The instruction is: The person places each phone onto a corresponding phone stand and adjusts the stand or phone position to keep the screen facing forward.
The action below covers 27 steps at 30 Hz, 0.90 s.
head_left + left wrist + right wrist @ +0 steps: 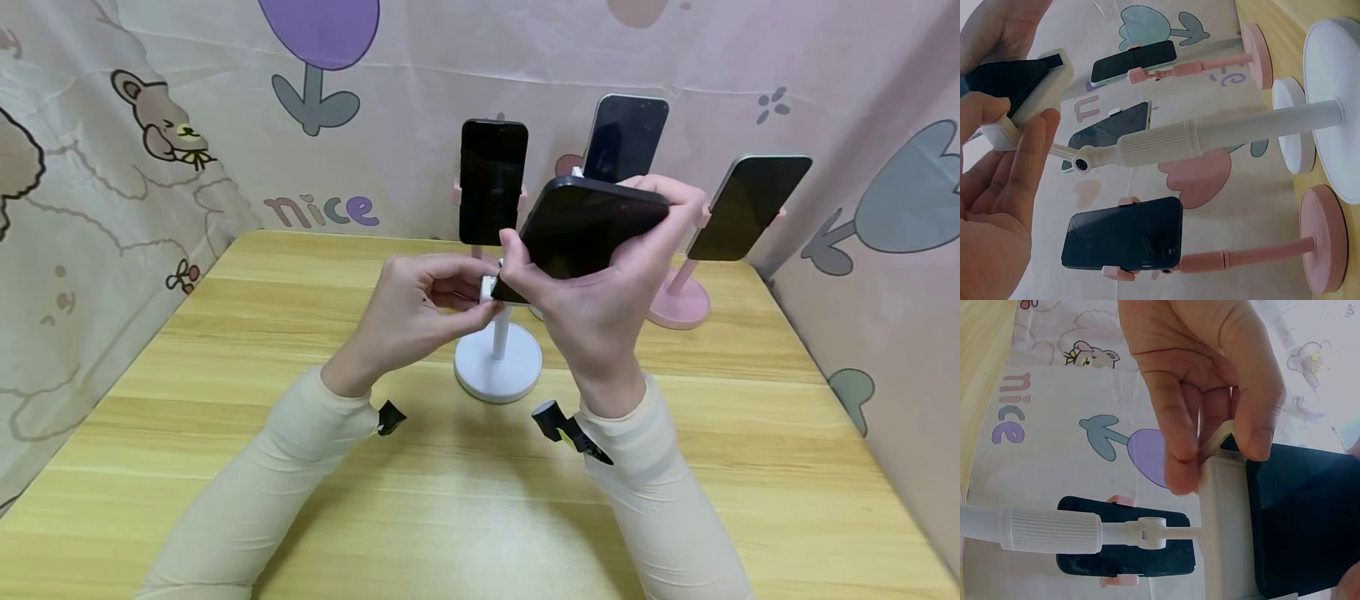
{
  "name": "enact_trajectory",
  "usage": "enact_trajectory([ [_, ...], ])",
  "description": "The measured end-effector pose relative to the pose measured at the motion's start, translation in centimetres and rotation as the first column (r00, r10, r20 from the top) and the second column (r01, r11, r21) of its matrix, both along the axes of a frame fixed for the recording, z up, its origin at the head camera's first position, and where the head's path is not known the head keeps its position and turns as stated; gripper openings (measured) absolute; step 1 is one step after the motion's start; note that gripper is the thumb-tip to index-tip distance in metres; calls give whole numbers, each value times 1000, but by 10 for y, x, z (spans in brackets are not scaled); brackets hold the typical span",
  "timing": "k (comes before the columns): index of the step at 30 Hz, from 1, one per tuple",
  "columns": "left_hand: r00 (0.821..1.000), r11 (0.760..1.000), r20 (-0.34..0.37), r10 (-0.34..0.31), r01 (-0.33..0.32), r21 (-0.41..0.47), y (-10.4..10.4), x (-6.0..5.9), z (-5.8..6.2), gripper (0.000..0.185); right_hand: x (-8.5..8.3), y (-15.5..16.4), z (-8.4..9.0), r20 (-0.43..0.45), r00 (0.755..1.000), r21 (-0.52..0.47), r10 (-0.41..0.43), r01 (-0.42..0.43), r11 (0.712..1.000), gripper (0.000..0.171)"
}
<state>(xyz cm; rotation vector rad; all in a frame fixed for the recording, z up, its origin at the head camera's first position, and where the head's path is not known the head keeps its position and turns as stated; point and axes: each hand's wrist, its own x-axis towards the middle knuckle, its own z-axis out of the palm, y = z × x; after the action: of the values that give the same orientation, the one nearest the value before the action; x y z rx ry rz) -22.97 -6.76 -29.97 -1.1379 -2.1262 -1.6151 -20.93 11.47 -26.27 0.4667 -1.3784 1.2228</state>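
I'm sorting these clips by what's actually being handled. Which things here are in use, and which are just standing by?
In use:
- left hand pinching the white stand's clamp
- right hand gripping the black phone
- white stand

Standing by:
- three phones on stands behind
- wooden table

held phone (592, 229): black | near stand (498, 360): white | far-right stand (678, 298): pink | table (225, 400): pale yellow wood grain | backdrop (420, 58): pink, purple tulip, brown bears, "nice" lettering | sleeves (255, 492): cream
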Motion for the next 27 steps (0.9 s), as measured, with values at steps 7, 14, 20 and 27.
enact_trajectory([
  [7,999,999,-35,14,-16,-39,-2,-1,1,27,1,5,3,82,994,51,70,-75,996,71],
  [14,999,1000,-39,13,-14,-21,-2,0,0,25,4,5,6,177,965,67,194,-209,976,72],
  [20,998,1000,-62,14,-15,-8,-2,-1,-2,25,5,7,7,256,953,112,163,-197,974,74],
  [27,997,1000,-79,10,-9,13,1,-2,-3,24,4,8,5,259,952,108,163,-196,975,74],
])
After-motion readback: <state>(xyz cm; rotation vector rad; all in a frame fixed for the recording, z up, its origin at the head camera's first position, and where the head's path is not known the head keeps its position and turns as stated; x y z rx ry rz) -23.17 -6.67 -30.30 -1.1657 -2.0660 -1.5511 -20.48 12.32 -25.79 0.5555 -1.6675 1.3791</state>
